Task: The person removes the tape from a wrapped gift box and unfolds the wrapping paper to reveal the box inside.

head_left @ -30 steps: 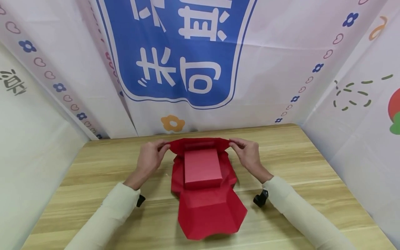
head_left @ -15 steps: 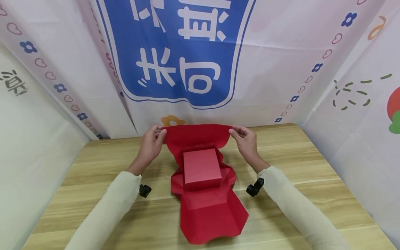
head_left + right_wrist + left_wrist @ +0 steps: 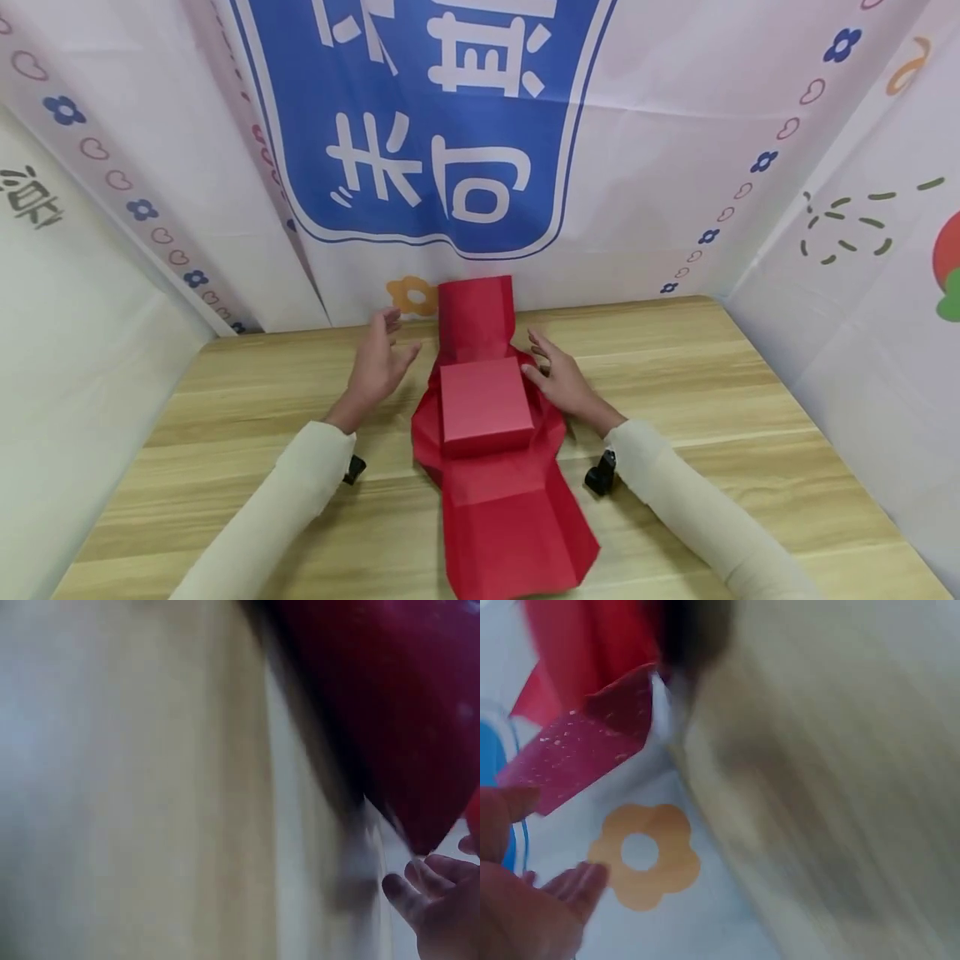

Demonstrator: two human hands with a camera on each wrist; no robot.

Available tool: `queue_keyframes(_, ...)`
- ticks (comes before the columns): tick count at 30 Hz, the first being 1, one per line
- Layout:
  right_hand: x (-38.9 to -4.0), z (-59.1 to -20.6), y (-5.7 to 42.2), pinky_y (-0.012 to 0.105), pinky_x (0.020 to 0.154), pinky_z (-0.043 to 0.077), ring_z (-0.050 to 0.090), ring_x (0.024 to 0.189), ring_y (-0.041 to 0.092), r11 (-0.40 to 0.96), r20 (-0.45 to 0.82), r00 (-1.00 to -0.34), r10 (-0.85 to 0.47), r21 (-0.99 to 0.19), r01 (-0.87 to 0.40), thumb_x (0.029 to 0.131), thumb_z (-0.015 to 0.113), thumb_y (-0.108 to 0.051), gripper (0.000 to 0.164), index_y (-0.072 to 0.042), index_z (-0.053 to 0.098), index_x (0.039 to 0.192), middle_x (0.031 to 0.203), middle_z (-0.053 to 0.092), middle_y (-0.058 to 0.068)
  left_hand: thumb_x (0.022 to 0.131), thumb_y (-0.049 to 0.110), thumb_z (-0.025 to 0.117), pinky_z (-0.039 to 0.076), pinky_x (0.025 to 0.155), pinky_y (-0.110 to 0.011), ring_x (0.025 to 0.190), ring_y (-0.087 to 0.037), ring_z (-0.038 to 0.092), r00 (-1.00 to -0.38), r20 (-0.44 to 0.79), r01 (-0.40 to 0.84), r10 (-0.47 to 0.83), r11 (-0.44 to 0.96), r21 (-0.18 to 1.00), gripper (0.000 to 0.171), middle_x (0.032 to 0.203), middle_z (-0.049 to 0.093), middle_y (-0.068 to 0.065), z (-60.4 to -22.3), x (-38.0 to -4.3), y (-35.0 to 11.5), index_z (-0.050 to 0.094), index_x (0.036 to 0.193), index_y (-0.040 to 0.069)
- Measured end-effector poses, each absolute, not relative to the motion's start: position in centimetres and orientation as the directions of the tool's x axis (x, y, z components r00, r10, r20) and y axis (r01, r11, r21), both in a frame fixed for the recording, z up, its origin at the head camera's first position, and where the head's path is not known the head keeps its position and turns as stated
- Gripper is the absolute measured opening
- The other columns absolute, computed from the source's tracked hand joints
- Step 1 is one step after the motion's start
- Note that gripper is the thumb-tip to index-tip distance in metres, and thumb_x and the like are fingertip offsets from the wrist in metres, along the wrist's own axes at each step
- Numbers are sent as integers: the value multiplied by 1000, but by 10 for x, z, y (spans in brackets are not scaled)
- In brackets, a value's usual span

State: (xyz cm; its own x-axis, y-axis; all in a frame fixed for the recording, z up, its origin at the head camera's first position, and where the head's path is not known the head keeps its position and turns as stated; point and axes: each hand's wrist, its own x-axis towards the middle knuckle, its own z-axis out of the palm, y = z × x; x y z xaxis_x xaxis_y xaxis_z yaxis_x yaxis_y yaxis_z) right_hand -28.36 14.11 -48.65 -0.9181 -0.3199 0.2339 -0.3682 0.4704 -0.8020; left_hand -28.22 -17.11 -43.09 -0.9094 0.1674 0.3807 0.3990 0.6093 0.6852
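Note:
A red box sits on a sheet of red wrapping paper in the middle of the table. The paper's far flap stands up behind the box, narrow and creased along its sides, while the near flap lies spread toward me. To the left of the far flap is my left hand, fingers parted and holding nothing. My right hand is at the box's right side, its fingers extended over the crumpled paper there. In the left wrist view the paper flap shows beyond the thumb and fingers.
The wooden table ends at a white printed cloth hanging behind it, with a blue sign panel and an orange flower. More printed cloth walls stand at both sides. A black wrist camera shows beneath the right sleeve.
Both hands held the far flap by its corners and lifted it; now they have let go and come lower. The flap stands narrower and more upright, and the near flap has slid slightly toward me.

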Motion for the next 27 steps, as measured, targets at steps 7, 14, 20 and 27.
queue_keyframes(7,-276,-477,141,48,94,53,55,119,33,669,424,-847,-321,-532,-520,87,72,-4,67,-3,38,145,134,49,20,75,-2,81,50,95,-51,110,-36,59,-578,606,754,547,643,138,33,116,64,-19,-450,-267,-168,66,103,3)
queue_keyframes(14,-272,-471,142,33,74,53,55,87,21,729,519,-736,-434,-278,-626,80,69,7,17,-7,63,88,89,56,6,78,-1,79,54,95,-45,113,-31,61,-628,458,739,629,666,101,43,119,64,-16,-459,-260,-174,60,116,2)
queue_keyframes(20,-270,-471,146,39,90,51,55,103,25,736,380,-728,-570,-158,-659,82,74,-2,23,-6,73,105,105,60,8,78,5,80,39,112,-52,138,-37,41,-594,418,722,687,685,-99,62,147,45,-23,-461,-257,-175,53,134,2)
queue_keyframes(27,-270,-471,151,47,95,48,48,121,31,747,249,-728,-639,-26,-665,82,76,-13,48,-3,64,128,133,55,11,82,26,80,24,121,-54,149,-37,25,-651,274,671,708,705,-229,82,158,33,-20,-463,-256,-177,40,147,-3)
